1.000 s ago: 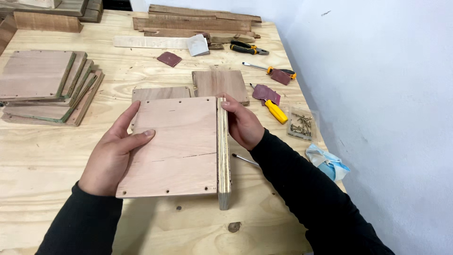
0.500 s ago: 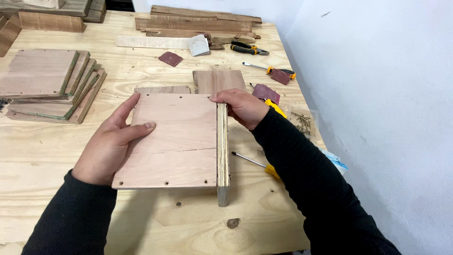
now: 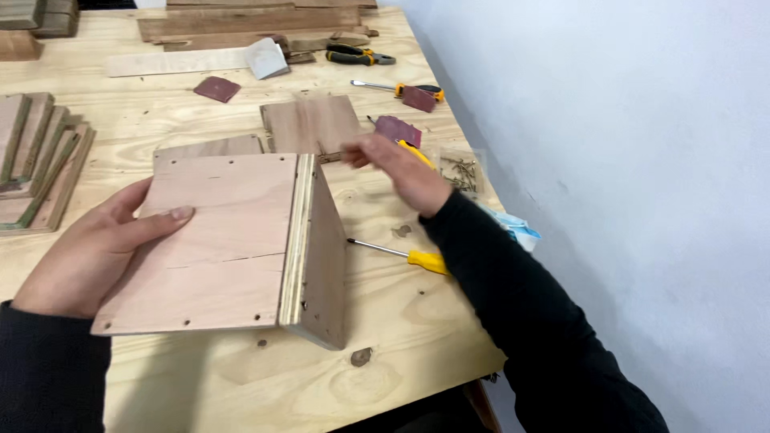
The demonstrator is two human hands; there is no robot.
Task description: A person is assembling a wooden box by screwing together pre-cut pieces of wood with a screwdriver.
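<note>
My left hand (image 3: 92, 252) holds the left edge of a plywood assembly (image 3: 216, 240), thumb on top of its flat panel. A second plywood panel (image 3: 325, 256) is joined to it at a right angle along the right edge and stands on the workbench. My right hand (image 3: 397, 168) is off the assembly, blurred, hovering above the bench beside a loose square plywood piece (image 3: 311, 124), fingers loosely apart and holding nothing. A yellow-handled screwdriver (image 3: 405, 255) lies just right of the assembly.
A stack of plywood panels (image 3: 36, 164) sits at the left. Sandpaper pieces (image 3: 216, 88), a second screwdriver (image 3: 393, 87), pliers (image 3: 357, 54), a tray of screws (image 3: 461, 170) and wood strips (image 3: 249, 20) lie farther back. A white wall (image 3: 626, 160) rises at the right.
My right hand has let go of the assembly's upright panel and moved away to the right and back. The view has shifted closer and to the right.
</note>
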